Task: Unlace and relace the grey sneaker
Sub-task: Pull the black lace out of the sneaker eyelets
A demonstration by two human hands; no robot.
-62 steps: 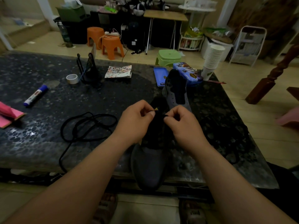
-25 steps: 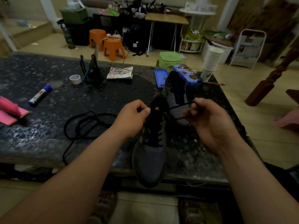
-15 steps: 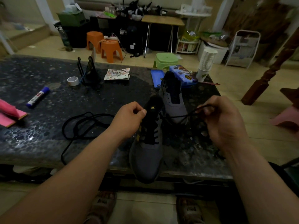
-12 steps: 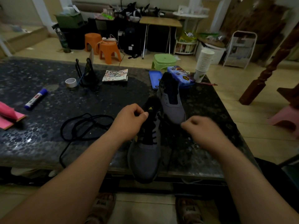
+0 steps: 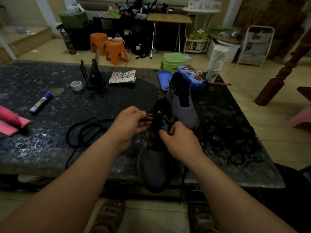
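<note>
Sneaker [image 5: 155, 167] lies btw. both hands, toe over the table [image 5: 50, 148] edge. It should be light and soft, so R hand [image 5: 180, 142] grips it at the eyelets, it seems, and L hand [image 5: 128, 125] pinches the limp lace [image 5: 149, 117] near its stiff tip, prob. the best hold. Beyond R hand the 2nd shoe [image 5: 183, 106] is very near; left of L hand there is more room, w/ only a loose cord [image 5: 84, 132].

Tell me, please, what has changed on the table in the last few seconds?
The right hand drew the lace out to the right, let go, then came back to the eyelets of the grey sneaker; what it pinches is unclear. The left hand stayed at the tongue, pinching a lace end. The second sneaker and loose cord did not move.
</note>
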